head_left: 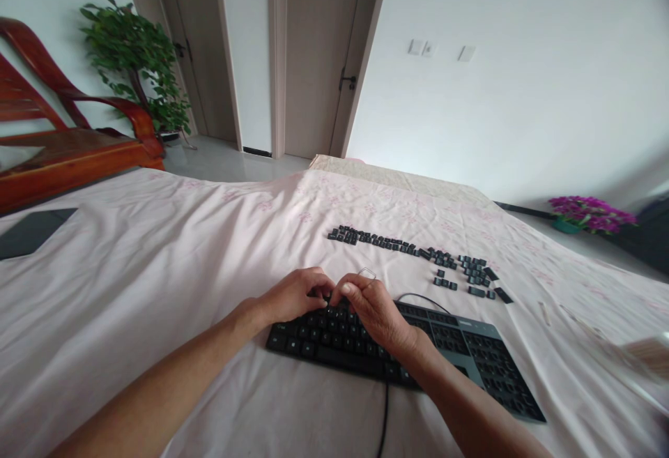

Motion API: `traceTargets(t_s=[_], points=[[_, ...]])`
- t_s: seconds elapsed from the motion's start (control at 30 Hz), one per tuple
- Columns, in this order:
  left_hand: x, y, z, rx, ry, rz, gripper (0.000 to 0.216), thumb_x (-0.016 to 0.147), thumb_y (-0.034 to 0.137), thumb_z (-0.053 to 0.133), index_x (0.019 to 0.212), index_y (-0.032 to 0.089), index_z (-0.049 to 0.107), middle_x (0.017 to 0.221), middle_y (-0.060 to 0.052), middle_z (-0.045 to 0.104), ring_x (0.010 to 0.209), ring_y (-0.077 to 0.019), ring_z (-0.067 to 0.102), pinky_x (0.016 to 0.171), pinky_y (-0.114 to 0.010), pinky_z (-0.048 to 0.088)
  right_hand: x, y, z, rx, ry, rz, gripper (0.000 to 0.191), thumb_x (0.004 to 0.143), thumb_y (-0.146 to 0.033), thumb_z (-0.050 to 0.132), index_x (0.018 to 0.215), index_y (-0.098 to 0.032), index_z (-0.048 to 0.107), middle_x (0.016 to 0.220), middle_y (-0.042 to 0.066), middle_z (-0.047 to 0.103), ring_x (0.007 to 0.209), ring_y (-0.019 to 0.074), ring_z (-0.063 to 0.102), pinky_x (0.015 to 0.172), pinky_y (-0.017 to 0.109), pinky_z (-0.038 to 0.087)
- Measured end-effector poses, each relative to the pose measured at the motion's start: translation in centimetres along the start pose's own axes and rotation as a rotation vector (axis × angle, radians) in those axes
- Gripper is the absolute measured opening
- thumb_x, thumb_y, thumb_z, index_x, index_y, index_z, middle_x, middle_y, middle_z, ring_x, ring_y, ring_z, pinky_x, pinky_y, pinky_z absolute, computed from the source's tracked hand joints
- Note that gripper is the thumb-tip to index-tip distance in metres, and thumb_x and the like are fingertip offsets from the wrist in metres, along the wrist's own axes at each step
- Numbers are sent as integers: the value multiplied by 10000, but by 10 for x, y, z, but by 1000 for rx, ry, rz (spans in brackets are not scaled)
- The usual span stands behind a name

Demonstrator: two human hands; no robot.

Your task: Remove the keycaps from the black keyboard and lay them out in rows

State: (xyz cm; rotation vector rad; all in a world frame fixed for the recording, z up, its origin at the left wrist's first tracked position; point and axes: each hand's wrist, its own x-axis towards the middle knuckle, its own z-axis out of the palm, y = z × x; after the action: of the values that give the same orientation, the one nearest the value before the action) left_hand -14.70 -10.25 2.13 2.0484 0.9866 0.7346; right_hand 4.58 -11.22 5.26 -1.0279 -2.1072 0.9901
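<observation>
A black computer keyboard (345,355) lies on the pink bedsheet, its left and middle keys in place. Bare key sockets (494,367) show on its right side and along parts of the top rows. My right hand (373,308) is closed over the upper left rows, and a thin wire loop, apparently of a wire keycap puller (367,272), sticks out above its fingers. Touching the same rows, my left hand (302,294) has its thumb and fingers pinched together beside the right fingertips. Whatever lies between the left fingertips is hidden.
Loose black keycaps (389,242) lie in rows beyond the keyboard, with more keycaps (473,270) in groups to the right. A cable (385,416) runs toward me under the keyboard. At far left lies a dark flat tablet-like object (34,233). Something blurred (651,357) sits at the right edge.
</observation>
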Motion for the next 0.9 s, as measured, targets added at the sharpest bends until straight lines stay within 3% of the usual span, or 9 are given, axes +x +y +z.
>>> traceTargets(t_s=[0.17,0.37,0.67,0.9], points=[[-2,-4,-1,95,-47,53,106,801,262,583,817,188,657,748,22,568,720,-133,541,649,-213,390,1,-3,6,-172,-69,-97,428,956,-425,361,777,-183,664,767,19,664,738,140,603,711,230,419],[-2,-11,5,152,-48,80,98,793,281,622,838,204,662,757,25,589,713,-137,531,670,-226,372,4,2,10,-217,-130,-183,472,969,-435,307,735,-187,634,714,6,646,689,126,599,685,217,409],[-3,5,9,202,-32,159,202,877,363,532,806,208,639,808,16,595,767,-137,545,719,-229,370,-8,20,21,-142,150,-373,517,964,-459,210,653,-195,527,615,24,577,584,133,544,624,252,420],[-4,4,10,-60,42,5,122,858,283,542,931,205,602,865,17,636,804,-140,583,739,-235,430,-9,17,19,-174,236,-440,475,971,-436,221,742,-192,558,689,47,601,657,152,567,662,285,442]])
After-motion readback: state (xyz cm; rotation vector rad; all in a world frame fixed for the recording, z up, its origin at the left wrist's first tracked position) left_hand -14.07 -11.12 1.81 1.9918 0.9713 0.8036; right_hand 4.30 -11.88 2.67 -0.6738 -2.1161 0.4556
